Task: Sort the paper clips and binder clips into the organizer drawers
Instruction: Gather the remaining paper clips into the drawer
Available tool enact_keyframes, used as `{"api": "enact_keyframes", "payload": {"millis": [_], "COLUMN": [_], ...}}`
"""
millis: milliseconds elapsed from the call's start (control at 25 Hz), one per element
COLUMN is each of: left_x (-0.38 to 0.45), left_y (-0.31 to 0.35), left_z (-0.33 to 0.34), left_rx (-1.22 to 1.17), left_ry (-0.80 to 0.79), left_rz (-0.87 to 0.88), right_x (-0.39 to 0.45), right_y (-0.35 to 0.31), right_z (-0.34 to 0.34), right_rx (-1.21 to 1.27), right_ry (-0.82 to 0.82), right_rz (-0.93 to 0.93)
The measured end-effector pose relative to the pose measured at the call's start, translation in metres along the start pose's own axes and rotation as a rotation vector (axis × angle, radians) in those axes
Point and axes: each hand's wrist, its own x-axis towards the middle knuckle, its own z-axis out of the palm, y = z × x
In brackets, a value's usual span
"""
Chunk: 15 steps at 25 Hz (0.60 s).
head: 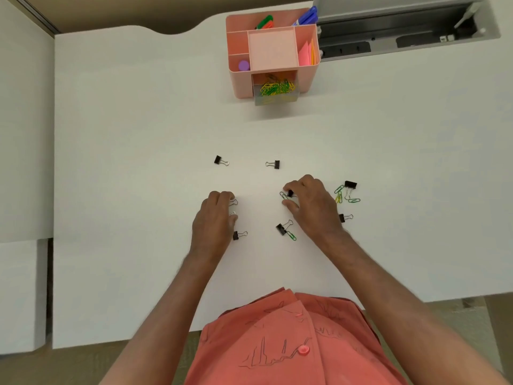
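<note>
Binder clips and paper clips are scattered mid-worktop; both are judged light, stiff and best pinched. The right hand is pinched on a paper clip; the left hand is curled over wire-handled clips.

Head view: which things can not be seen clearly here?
- Left hand: its fingers cover the clips under it; only wire loops show.
- Right hand: its grip is hidden by its fingers.
- Organizer: a lower drawer, if any, is hidden under the open drawer.
- Cable tray: cut off by the top edge.
</note>
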Motion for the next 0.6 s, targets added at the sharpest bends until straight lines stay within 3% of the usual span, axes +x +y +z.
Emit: {"api": "enact_keyframes", "payload": {"millis": [200,320,400,480,600], "left_x": [-0.012,-0.026,-0.036,-0.043,-0.043], "left_y": [0.006,0.020,0.037,0.053,0.068], "left_z": [0.000,0.005,0.017,0.036,0.056], "left_rx": [-0.036,-0.048,-0.025,0.068,0.269], "left_ry": [0.056,0.055,-0.012,-0.052,-0.084], "left_rz": [0.002,0.195,0.391,0.544,0.575], "right_x": [0.006,0.004,-0.003,-0.016,-0.037], "right_y": [-0.007,-0.008,-0.004,0.005,0.025], "right_z": [0.000,-0.003,-0.010,-0.018,-0.029], "right_rx": [-0.073,-0.009,0.209,0.516,0.910], "right_ry": [-0.017,-0.056,-0.035,0.000,0.067], "right_rz": [-0.021,-0.011,0.060,0.246,0.519]}}
